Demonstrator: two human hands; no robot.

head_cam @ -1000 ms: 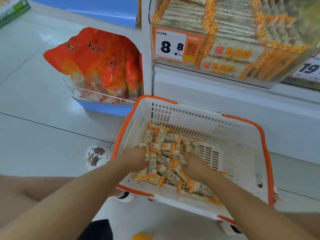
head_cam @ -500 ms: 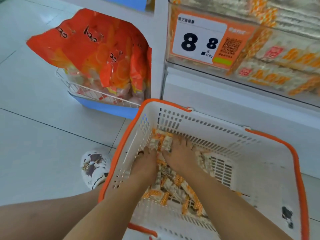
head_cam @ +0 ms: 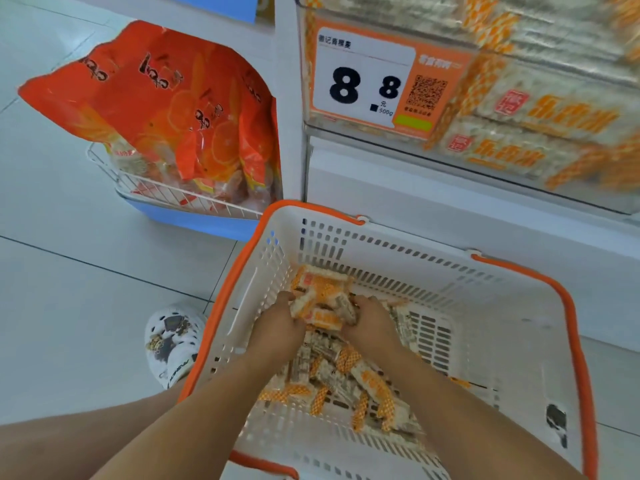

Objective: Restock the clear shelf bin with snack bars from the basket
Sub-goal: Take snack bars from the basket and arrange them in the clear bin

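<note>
- At the near edge of the scene, two bare forearms reach forward and down into a white plastic basket (head_cam: 512,344) with an orange rim, which stands on the pale tiled floor (head_cam: 69,306).
- On the basket's bottom, under and between the forearms, lies a loose heap of snack bars (head_cam: 349,379) in clear wrappers with orange ends.
- A little farther, toward the basket's far left corner, the left hand (head_cam: 277,329) and the right hand (head_cam: 372,323) face each other with curled fingers and together hold a bundle of bars (head_cam: 322,299) between them; the left hand grips it from the left side, the right hand from the right side.
- The bundle is inside the basket, above the heap; whether it touches the heap below I cannot tell.
- To the left of the basket, near its rim, a white clog shoe (head_cam: 171,341) with dark patches rests on the floor.
- Farther left, a wire rack (head_cam: 152,188) on a blue base holds big orange snack bags (head_cam: 173,109).
- At the far right, above the basket, the clear shelf bin (head_cam: 519,161) is on a white shelf and contains many bars of the same kind, somewhat blurred.
- On the bin's front left side there is a price label (head_cam: 367,81) with "8.8" and a QR code.
</note>
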